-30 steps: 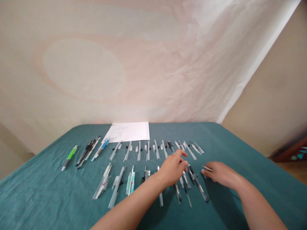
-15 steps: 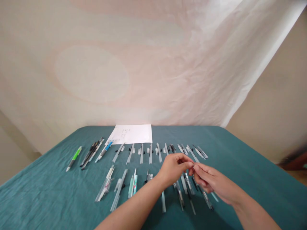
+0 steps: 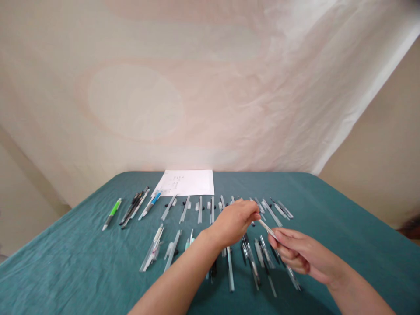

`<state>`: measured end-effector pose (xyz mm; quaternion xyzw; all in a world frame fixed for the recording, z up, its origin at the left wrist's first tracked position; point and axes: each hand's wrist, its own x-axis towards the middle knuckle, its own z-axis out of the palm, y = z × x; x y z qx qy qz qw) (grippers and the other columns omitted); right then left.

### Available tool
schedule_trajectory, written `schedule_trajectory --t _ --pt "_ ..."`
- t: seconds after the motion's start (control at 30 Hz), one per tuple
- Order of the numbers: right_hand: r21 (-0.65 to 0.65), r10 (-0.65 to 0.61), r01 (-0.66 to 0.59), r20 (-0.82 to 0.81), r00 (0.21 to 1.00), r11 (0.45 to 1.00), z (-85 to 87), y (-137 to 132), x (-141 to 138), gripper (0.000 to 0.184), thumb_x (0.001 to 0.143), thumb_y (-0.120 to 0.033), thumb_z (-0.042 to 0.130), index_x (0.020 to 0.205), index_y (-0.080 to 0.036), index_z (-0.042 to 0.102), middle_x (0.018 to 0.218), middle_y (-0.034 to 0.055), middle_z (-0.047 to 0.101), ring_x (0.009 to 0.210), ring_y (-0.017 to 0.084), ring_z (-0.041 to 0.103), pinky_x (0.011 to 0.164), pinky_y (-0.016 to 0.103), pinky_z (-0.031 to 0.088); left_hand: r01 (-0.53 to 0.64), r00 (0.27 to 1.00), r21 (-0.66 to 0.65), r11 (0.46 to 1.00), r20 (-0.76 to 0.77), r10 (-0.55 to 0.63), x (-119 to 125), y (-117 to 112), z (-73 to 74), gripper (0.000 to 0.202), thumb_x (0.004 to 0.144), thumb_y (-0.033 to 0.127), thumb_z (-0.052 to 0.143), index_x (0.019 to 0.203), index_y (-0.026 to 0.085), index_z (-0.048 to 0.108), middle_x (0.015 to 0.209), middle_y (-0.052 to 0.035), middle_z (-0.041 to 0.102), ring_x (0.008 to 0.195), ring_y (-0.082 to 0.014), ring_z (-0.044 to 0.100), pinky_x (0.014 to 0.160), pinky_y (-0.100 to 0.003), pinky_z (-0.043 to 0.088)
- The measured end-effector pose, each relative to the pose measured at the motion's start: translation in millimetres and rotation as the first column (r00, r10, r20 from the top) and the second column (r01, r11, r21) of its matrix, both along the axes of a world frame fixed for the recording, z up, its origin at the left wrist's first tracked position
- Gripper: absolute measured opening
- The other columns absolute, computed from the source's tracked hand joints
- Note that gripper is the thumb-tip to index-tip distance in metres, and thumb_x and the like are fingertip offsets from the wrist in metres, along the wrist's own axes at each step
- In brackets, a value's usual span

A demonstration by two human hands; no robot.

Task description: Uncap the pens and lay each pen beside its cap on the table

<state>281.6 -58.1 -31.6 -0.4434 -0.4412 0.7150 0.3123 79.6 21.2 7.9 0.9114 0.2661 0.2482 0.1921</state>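
Over the middle of a teal-covered table (image 3: 328, 210), my two hands hold one thin pale pen part (image 3: 266, 227) between them. My left hand (image 3: 235, 222) pinches its far end with closed fingertips. My right hand (image 3: 297, 253) grips the near end, fingers curled. Beneath the hands lie two rows of pens and clear pen barrels: a far row (image 3: 200, 209) and a near row (image 3: 229, 267), partly hidden by my arms.
A white sheet of paper (image 3: 188, 182) lies at the table's far edge. A green pen (image 3: 112, 213), a bunch of black pens (image 3: 134, 207) and a blue pen (image 3: 151, 203) lie at the far left. A wrinkled pale cloth hangs behind the table.
My right hand picked up the thin part from the table at the right and brought it to my left hand, which now pinches its other end. The view shifted slightly.
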Motion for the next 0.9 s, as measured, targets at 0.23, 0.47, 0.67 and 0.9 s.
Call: schedule_trajectory --t 0.23,0.47,0.67,0.9 --pt "0.133 -0.044 0.02 0.177 0.983 0.991 -2.1 1 -2 0.036 0.084 -0.055 0.043 0.08 -0.019 0.048 0.053 -0.0093 0.022 0.042 0.005 0.01 0.037 0.017 0.009 -0.043 0.998 0.069 0.997 -0.044 0.046 7 -3 -10.1 0.027 0.092 0.028 0.03 0.075 0.019 0.049 0.073 -0.0016 0.054 0.073 -0.0145 0.049 0.068 -0.022 0.034" --pt "0.496 -0.306 0.018 0.507 0.806 0.868 0.7 9 -7 0.039 0.08 -0.057 0.047 0.087 -0.02 0.059 0.065 -0.0039 0.042 0.061 0.011 0.038 0.055 0.021 0.029 -0.126 0.99 -0.179 0.976 0.033 0.134 0 9 -15.8 0.034 0.09 0.039 0.034 0.078 0.019 0.057 0.065 0.0009 0.057 0.062 -0.0123 0.053 0.059 -0.02 0.036" --pt "0.404 -0.243 0.033 0.48 0.843 0.914 -3.0 5 -6 0.047 0.086 -0.057 0.033 0.094 -0.019 0.058 0.058 -0.0055 0.028 0.052 0.009 0.026 0.047 0.021 0.019 -0.008 0.997 -0.219 0.976 0.074 0.025 -6 10 -9.2 0.012 0.084 0.023 0.045 0.089 0.019 0.055 0.072 0.0017 0.061 0.068 -0.0112 0.056 0.063 -0.018 0.039" --pt "0.43 -0.271 0.047 0.479 0.835 0.902 -3.9 7 -6 0.04 0.084 -0.055 0.041 0.089 -0.018 0.056 0.061 -0.0048 0.035 0.053 0.009 0.031 0.048 0.02 0.024 -0.166 0.981 -0.029 0.986 -0.107 0.162 -2 7 -12.3 0.03 0.091 0.037 0.032 0.082 0.02 0.055 0.074 -0.0015 0.061 0.07 -0.0159 0.057 0.06 -0.022 0.036"
